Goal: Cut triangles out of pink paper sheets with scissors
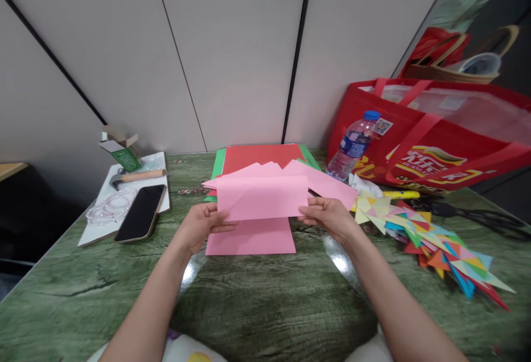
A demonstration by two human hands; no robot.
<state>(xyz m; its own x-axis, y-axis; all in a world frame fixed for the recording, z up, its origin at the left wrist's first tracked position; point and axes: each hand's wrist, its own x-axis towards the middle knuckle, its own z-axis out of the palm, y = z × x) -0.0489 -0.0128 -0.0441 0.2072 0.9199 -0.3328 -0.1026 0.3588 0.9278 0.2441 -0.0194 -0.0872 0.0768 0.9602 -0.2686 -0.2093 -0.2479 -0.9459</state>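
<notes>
A pink sheet of paper is held up by its two side edges above the table. My left hand pinches its lower left corner, thumb in front. At the lower right corner, my right hand grips the same sheet between thumb and fingers. Below it, another flat pink sheet lies on the table, partly covered from view. Just behind are more pink papers with angled edges, resting over red paper and green paper.
On the left, a phone, a hammer, clear tubing and a small green box sit together. To the right stand a water bottle and a red bag, with folded coloured papers, a yellow marker and black scissors.
</notes>
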